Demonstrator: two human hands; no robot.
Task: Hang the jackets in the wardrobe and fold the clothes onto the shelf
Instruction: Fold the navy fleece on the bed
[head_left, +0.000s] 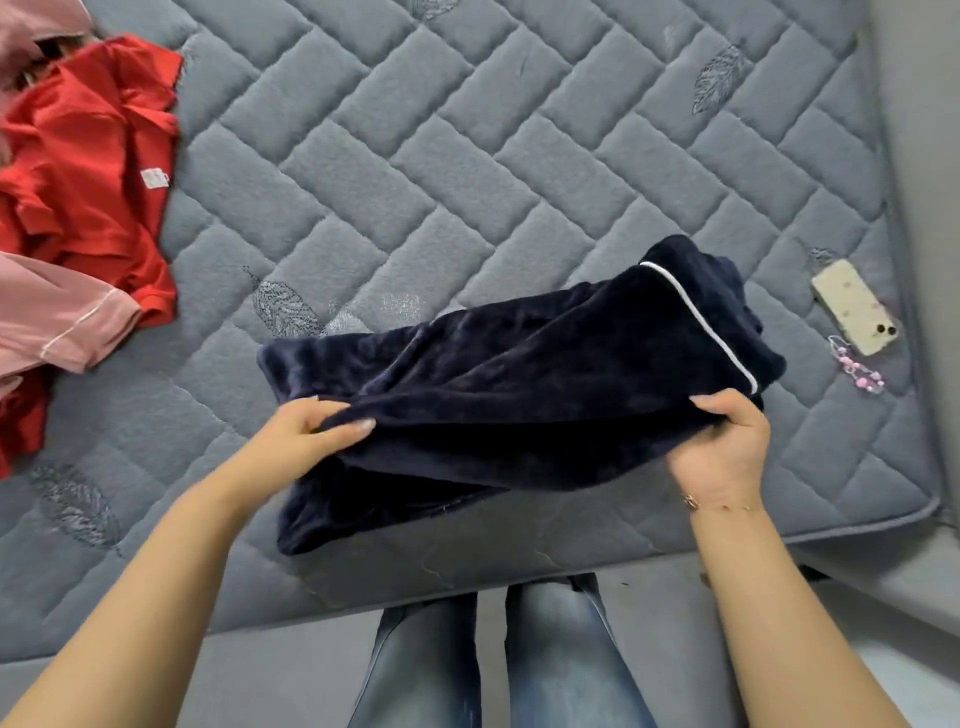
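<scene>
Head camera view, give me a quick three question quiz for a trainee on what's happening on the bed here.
1. True or false: both hands grip the navy garment.
2. What lies on the mattress to the right of the navy garment? A) a phone B) a hanger C) a book
3. Fill in: the red garment lies at the ____ edge of the view.

Key: 1 true, the left hand and right hand each hold an end. 2 A, the phone. 3 left.
</scene>
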